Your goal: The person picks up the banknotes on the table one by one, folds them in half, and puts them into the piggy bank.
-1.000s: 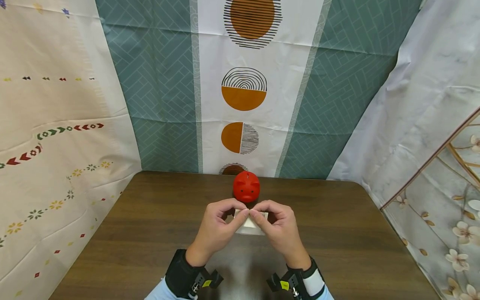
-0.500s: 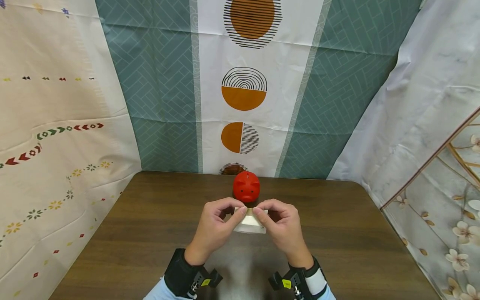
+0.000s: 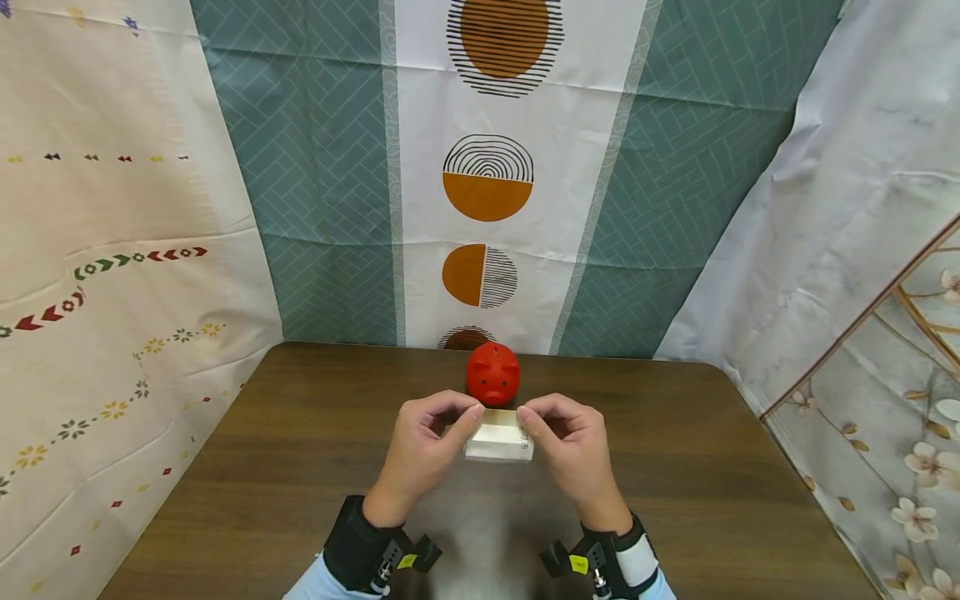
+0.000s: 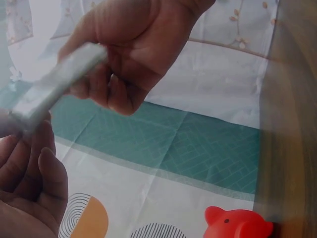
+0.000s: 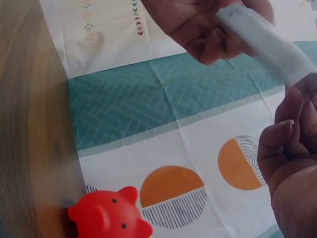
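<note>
Both hands hold a small, pale, rectangular packet between them, a little above the table (image 3: 300, 483). The packet (image 3: 498, 442) is cream-white, with dark print at its right end. My left hand (image 3: 427, 450) pinches its left end between thumb and fingers. At the other end, my right hand (image 3: 572, 454) pinches it the same way. In the left wrist view the packet (image 4: 62, 82) looks slim and blurred, with the right hand (image 4: 133, 44) at the upper end. The right wrist view shows faint marks on the packet (image 5: 267, 44).
A red piggy bank (image 3: 492, 375), slot on top, stands just beyond the hands near the table's back edge. Patterned cloths (image 3: 330, 167) hang behind the table and along both sides. Each wrist wears a black strap with a small camera (image 3: 420, 554).
My hands have moved apart sideways, from nearly touching at the packet's middle to its two ends, showing more of its face. The packet has come up slightly. The piggy bank has stayed still.
</note>
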A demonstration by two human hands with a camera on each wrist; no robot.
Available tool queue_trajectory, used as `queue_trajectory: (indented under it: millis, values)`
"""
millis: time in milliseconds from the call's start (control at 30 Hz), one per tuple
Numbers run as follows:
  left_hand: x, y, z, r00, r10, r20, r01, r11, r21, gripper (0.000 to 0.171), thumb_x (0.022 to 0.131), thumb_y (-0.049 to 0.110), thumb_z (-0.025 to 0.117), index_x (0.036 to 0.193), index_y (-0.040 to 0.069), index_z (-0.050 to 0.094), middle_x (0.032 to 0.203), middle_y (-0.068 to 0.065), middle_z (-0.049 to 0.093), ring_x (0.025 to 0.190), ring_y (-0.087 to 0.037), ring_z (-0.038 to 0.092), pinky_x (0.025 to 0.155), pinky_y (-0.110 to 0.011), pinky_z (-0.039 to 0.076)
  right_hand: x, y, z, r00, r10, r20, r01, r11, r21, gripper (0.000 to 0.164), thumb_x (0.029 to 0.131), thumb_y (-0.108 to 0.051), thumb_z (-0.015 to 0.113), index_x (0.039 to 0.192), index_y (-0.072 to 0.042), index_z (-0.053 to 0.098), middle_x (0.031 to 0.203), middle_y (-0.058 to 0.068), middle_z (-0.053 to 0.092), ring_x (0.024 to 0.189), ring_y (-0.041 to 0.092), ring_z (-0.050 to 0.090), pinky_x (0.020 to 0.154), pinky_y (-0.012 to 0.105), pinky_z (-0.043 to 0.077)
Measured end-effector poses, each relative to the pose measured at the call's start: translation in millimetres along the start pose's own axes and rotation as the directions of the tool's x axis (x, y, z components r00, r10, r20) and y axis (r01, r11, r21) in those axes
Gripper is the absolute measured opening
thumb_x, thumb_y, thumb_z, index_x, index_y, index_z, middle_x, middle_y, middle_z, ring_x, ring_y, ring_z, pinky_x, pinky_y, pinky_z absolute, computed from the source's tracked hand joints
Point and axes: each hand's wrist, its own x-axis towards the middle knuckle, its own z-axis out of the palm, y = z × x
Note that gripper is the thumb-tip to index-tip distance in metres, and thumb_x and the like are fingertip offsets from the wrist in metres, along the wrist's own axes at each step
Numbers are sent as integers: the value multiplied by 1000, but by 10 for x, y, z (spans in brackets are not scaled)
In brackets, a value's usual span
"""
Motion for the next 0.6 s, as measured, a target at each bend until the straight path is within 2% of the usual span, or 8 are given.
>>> queue_trajectory:
  millis: [200, 367, 500, 600]
  values:
    - [11, 8, -27, 1000, 15, -14, -14, 1000, 24, 10, 96, 2, 68, 96, 8, 77, 81, -8, 72, 68, -12, 56, 58, -25, 50, 8, -1, -23, 999, 33, -19, -32, 999, 6, 10, 94, 6, 65, 96, 2, 74, 82, 2, 70, 69, 13, 56, 59, 24, 51]
    - [16, 20, -27, 1000, 16, -22, -16, 999, 41, 11, 96, 2, 67, 95, 9, 76, 79, -7, 69, 68, -12, 54, 57, -25, 47, 10, -16, -9, 998, 34, -49, -34, 999, 8, 10, 95, 5, 65, 96, 2, 74, 81, 3, 69, 68, 14, 55, 58, 24, 50]
    - [15, 10, -20, 997, -26, -67, 30, 997, 68, 9, 96, 5, 68, 95, 10, 76, 80, -5, 69, 67, -12, 54, 56, -23, 46, 10, 0, 7, 999, 33, -43, -32, 999, 23, 12, 96, 5, 64, 101, 0, 74, 84, 4, 70, 69, 15, 59, 61, 25, 55]
    - [19, 7, -12, 991, -58, -123, 68, 995, 78, 8, 96, 8, 70, 96, 11, 77, 82, -4, 71, 68, -13, 55, 57, -23, 47, 2, 32, -11, 1000, 15, 12, -16, 999, 49, 21, 93, 8, 64, 113, 1, 69, 86, 3, 70, 73, 15, 61, 64, 25, 56]
